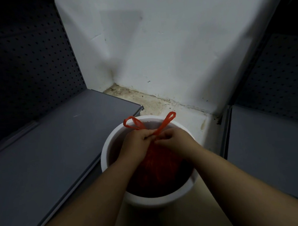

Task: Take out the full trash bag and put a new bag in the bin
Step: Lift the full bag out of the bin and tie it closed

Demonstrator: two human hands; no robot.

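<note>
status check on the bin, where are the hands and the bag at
Left hand and right hand both pinching the red trash bag neck, handles up. Bag still inside the white bin. Shelves close on both sides, nothing blocking the lift.

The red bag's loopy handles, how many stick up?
2. One handle loop sticks up above the left hand, the other handle loop above the right hand.

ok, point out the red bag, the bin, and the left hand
red bag [158,167]: head view, bunched body below the knot
bin [151,201]: head view, near white rim
left hand [138,140]: head view, back of hand
</note>
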